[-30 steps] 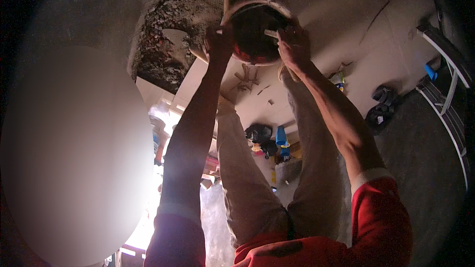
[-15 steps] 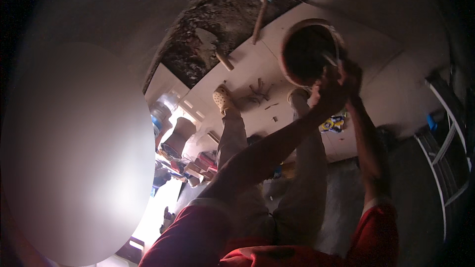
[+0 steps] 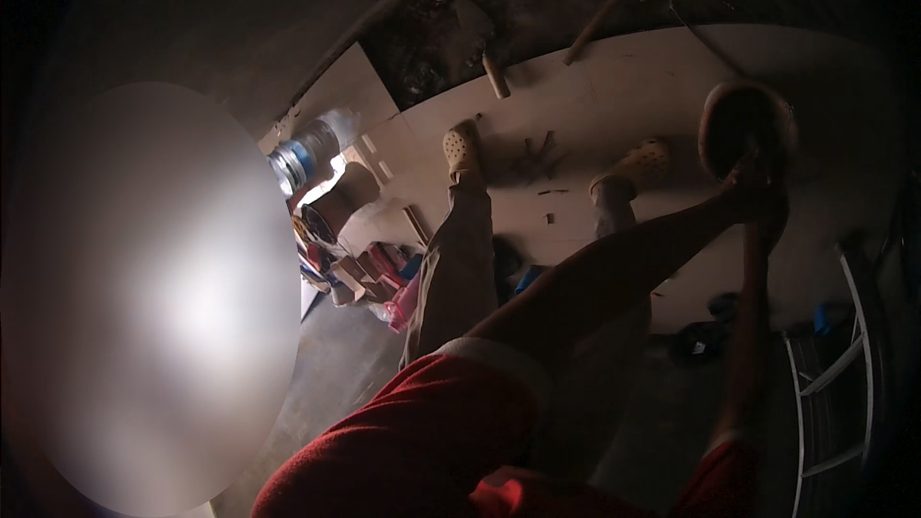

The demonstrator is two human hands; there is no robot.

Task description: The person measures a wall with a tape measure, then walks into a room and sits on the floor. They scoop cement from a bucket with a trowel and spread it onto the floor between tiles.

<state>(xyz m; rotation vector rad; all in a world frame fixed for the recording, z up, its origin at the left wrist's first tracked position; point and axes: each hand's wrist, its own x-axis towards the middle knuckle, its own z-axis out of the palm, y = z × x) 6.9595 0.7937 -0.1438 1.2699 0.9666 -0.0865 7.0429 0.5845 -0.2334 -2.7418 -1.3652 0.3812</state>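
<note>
The room is dim, with a pale floor (image 3: 662,62) spread across the middle of the frame and a strip of dark, rough soil (image 3: 422,58) along its upper edge. A round bucket (image 3: 709,139) sits at the upper right of the frame, its mouth turned toward the camera; its inside is too dark to read, and whether its base touches the floor cannot be told.

Both hands meet at the bucket's lower rim. The left hand (image 3: 748,178), its arm crossing from the bottom of the frame, seems closed on the near edge. The right hand (image 3: 773,207) is just beside it, in deep shadow, and I cannot tell how its fingers stand. The step in hand looks like handling the bucket at its rim; any further move calls for a firm hold and a level mouth.

Left of the bucket are two tan clogs, one right of centre (image 3: 654,160) and one left of it (image 3: 460,148), with thin scraps (image 3: 543,155) between them. Farther up lie a wooden-handled trowel (image 3: 495,77) and a long-handled hammer (image 3: 592,31). A clear jar (image 3: 312,149) and red bundles (image 3: 386,267) are at centre left; a ladder (image 3: 833,367) stands at lower right.
</note>
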